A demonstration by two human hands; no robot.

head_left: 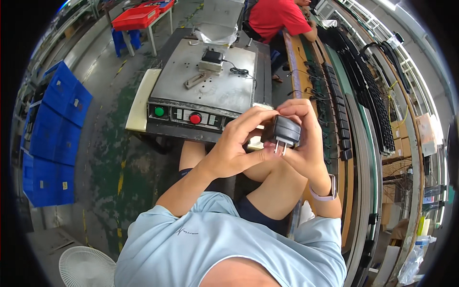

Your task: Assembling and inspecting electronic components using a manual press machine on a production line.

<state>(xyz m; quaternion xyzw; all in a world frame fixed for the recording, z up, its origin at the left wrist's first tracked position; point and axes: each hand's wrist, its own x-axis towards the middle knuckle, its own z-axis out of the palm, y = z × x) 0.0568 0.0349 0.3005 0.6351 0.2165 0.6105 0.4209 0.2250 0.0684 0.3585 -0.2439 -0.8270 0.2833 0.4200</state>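
Head view: one black plug [288, 127], held in the joint grip of left hand [234, 146] and right hand [307, 138], off tabletop's [228, 93] near right corner; slackening might drop it, side pressure might bend prongs [285, 149].

Looks like a factory assembly shop, judging by a metal-topped machine [181, 67] with a green button [159, 111] and a red button [195, 118] below its near edge. Fits, too, with a long line bench [293, 62] carrying a row of black blocks [339, 103], a red-shirted co-worker [277, 19] at its left edge, blue bins [57, 138] and yellow floor stripes [120, 185].
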